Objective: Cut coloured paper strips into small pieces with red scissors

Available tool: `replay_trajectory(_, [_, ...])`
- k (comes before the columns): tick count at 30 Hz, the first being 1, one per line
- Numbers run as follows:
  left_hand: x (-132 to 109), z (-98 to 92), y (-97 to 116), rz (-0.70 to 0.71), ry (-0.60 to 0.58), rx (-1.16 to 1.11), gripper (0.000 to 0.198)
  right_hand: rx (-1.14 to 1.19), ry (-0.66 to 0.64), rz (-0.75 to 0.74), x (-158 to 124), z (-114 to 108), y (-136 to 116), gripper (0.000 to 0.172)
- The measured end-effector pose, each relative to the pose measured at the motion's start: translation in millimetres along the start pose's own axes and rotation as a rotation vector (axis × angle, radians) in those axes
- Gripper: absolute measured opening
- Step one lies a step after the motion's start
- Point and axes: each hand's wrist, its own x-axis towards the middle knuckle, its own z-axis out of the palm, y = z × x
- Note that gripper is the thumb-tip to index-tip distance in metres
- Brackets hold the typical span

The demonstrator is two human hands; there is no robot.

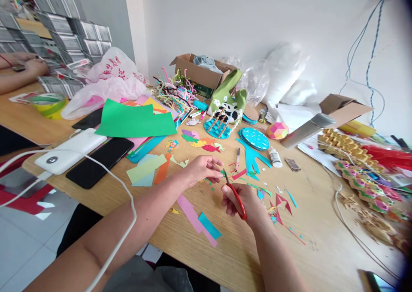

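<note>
My right hand (pixel 243 202) grips red-handled scissors (pixel 237 196), their blades pointing up and away from me. Close to the blade tips, my left hand (pixel 204 171) pinches what looks like a small piece of green paper (pixel 222 172), mostly hidden by the fingers. Tiny green and yellow paper bits lie under the left fingers. Just beyond are coloured paper fish, among them a red fish (pixel 211 148). Pink paper strips (pixel 192 215) and a blue paper strip (pixel 209 226) rest on the table nearer my body.
Green sheets (pixel 128 120), a black phone (pixel 99 162) and a white power bank (pixel 72 150) lie left, with a white cable crossing over my left forearm. Behind stand a green felt bag (pixel 225 99) and a cardboard box (pixel 196 71). Paper scraps (pixel 280 208) lie right. Another person's hands (pixel 30 67) show far left.
</note>
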Motion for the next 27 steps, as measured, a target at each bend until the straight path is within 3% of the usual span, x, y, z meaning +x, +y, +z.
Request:
replay_trajectory(4, [-2.7, 3.9, 2.2, -0.046, 0.015, 0.062, 0.029, 0.068, 0.004, -0.025, 1.6, 1.1, 5.0, 0.045])
replay_trajectory(8, [-3.3, 6.4, 1.1, 0.001, 0.031, 0.094, 0.021, 0.098, -0.006, -0.018, 2.5, 4.3, 7.3, 0.048])
replay_trajectory(27, [-3.2, 6.5, -1.8, -0.015, 0.005, 0.108, 0.013, 0.121, -0.046, -0.103, 7.5, 4.1, 15.1, 0.041])
